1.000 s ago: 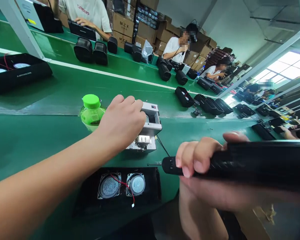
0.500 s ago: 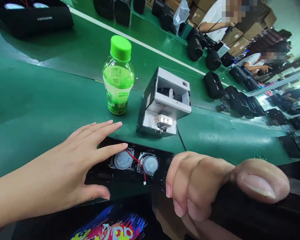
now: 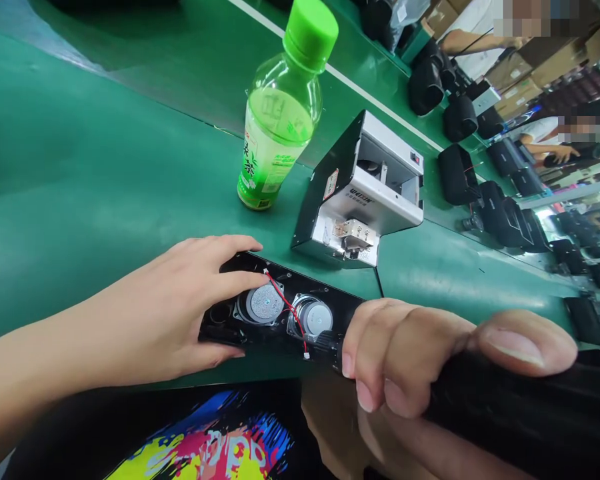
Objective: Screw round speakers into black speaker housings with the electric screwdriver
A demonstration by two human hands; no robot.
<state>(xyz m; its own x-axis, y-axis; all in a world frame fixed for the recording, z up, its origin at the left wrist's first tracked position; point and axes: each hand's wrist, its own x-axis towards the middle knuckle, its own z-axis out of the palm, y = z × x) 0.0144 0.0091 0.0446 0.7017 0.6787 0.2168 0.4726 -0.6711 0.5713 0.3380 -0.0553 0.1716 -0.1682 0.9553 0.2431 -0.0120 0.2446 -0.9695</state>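
Note:
A black speaker panel (image 3: pixel 347 303) lies at the front edge of the green table, with two round silver speaker drivers (image 3: pixel 265 305) and a red wire ending in white plugs. My left hand (image 3: pixel 200 307) grips the panel's left end, fingers along the far edge and thumb on the near side. Wrapped round a black power screwdriver (image 3: pixel 520 413), my right hand (image 3: pixel 405 353) holds it over the panel's right part. The tool's dark ribbed tip points left, beside the right driver; its exact contact with the panel cannot be made out.
Beyond the panel stand a green-capped bottle (image 3: pixel 280 113) and a grey and black machine (image 3: pixel 360 193) with a cable. Several black speaker housings (image 3: pixel 460 175) line the table at the right. Two people sit or stand farther off, near cardboard boxes (image 3: pixel 517 97).
My left hand has closed in on the panel's left end and now grips it. The view has shifted, so bottle and machine appear farther right. The screwdriver's tip now shows over the panel.

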